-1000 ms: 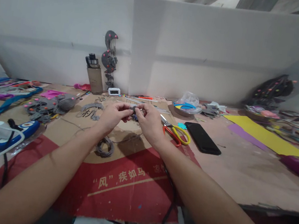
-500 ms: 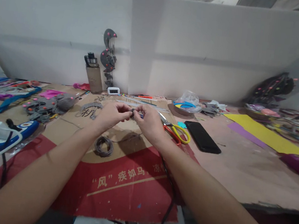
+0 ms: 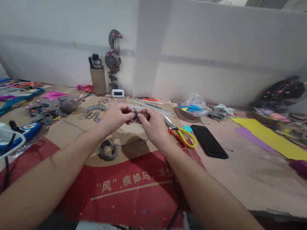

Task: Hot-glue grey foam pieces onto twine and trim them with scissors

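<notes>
My left hand [image 3: 116,117] and my right hand [image 3: 155,124] meet above the cardboard sheet [image 3: 133,187], fingertips pinched together on a small dark grey piece [image 3: 136,115]. Most of the piece is covered by my fingers. Just below my left wrist lies a small coil of grey cord [image 3: 107,149]. Red and yellow handled scissors [image 3: 180,135] lie directly right of my right hand.
A black phone [image 3: 208,146] lies right of the scissors. Grey cut-outs [image 3: 95,111], a bottle [image 3: 97,79] and a bowl with a plastic bag [image 3: 192,106] stand further back. A blue glue gun [image 3: 18,135] is at left, yellow sheets [image 3: 270,138] at right. White boards wall the back.
Both hands stay together on the small piece, with only slight shifts of the fingers. The view has moved a little.
</notes>
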Action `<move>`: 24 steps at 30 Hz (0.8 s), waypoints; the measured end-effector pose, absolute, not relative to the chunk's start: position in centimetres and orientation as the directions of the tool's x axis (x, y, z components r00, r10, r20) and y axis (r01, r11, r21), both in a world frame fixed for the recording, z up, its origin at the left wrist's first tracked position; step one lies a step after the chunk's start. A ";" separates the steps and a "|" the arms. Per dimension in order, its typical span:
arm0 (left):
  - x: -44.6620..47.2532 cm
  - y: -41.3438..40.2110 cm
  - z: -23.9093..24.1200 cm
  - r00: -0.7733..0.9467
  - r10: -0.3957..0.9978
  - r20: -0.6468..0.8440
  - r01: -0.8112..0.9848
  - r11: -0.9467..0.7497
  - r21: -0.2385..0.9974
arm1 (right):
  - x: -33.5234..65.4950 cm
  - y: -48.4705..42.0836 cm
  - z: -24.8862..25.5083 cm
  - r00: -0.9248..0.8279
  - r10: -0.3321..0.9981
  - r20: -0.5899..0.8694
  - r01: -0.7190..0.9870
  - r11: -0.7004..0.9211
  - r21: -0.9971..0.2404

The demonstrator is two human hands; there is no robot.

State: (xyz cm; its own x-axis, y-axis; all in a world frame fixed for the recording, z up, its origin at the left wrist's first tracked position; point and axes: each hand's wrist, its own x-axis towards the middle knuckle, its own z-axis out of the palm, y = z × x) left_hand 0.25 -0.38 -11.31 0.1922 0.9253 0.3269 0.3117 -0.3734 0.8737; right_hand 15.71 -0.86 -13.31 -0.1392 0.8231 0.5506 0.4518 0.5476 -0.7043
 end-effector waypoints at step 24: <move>-2.5 1.5 -11.0 0.004 0.898 0.440 0.427 -0.400 0.811 | 15.6 -1.7 -12.7 -0.266 0.820 0.507 0.410 0.572 -0.710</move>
